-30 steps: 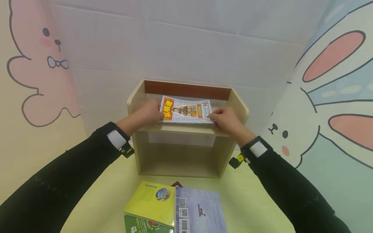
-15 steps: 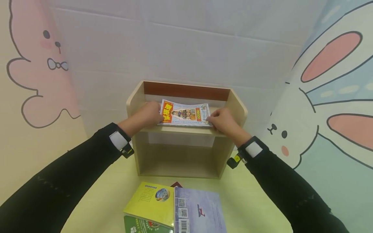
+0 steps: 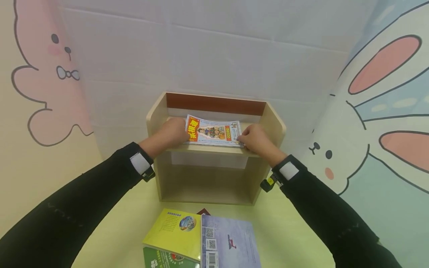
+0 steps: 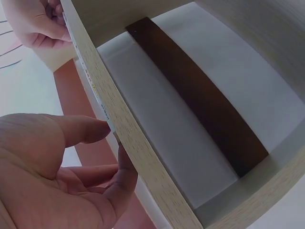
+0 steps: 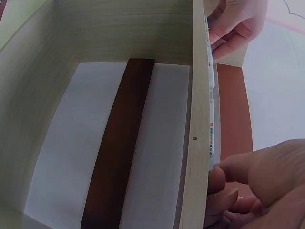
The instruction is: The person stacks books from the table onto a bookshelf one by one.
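A picture-covered book (image 3: pixel 214 131) with a red and yellow title strip lies on the upper board of a small wooden bookshelf (image 3: pixel 204 185), near that board's front edge. My left hand (image 3: pixel 172 133) holds the book's left end between thumb and fingers. At the opposite end, my right hand (image 3: pixel 257 139) pinches the near corner. Seen from the left wrist, the left thumb (image 4: pixel 93 130) touches the book's thin edge beside the shelf board (image 4: pixel 138 150). In the right wrist view the book's spine (image 5: pixel 211 119) runs along the board, with the right fingers (image 5: pixel 223 198) at its end.
Below the upper board is an open lower compartment (image 3: pixel 204 182). In front of the bookshelf, a yellow book (image 3: pixel 174 232), a green book (image 3: pixel 165 258) and a purple book (image 3: pixel 234 242) lie on the pale yellow surface (image 3: pixel 285 227). Cartoon-printed walls flank both sides.
The book has come slightly down and toward the front edge of the upper board, both hands holding its ends. The books in front have stayed put.
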### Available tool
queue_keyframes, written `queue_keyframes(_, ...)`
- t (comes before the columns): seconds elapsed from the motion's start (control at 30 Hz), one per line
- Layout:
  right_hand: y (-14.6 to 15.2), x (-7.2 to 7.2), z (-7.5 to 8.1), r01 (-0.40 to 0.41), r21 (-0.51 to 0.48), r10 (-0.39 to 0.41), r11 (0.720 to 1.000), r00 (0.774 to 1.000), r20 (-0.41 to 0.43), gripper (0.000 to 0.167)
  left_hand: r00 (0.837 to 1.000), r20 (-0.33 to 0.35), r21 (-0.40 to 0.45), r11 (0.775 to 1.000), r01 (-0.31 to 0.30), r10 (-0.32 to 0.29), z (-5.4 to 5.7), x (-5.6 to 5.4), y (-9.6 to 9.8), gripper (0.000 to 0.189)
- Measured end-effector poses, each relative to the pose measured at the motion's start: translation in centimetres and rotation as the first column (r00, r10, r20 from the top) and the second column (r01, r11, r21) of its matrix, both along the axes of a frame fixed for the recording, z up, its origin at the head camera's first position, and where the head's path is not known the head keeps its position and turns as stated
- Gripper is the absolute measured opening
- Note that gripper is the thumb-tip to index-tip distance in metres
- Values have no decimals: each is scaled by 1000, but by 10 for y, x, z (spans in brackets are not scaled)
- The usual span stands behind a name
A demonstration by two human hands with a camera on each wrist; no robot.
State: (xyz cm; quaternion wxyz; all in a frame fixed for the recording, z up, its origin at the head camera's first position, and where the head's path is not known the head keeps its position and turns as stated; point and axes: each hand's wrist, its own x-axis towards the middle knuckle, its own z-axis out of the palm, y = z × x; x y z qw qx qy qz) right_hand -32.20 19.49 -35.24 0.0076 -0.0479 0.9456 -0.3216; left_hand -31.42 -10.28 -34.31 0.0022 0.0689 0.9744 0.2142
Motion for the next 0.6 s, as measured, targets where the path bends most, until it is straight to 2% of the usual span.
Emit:
queue_keyframes(0.3, -2, 2, 2, 0, 44, 0, 999, 1000, 1, 25, 999, -40, -46, 999, -8, 6, 1, 3, 5, 29)
queue_keyframes(0.5, -3, 4, 4, -4, 47, 4, 999, 1000, 9, 26, 999, -33, -22, 1000, -20, 19, 2, 5, 5, 24)
queue_keyframes(0.6, -3, 4, 4, -5, 49, 4, 999, 1000, 4, 26, 999, -51, -16, 1000, -11, 11, -1, 6, 3, 23)
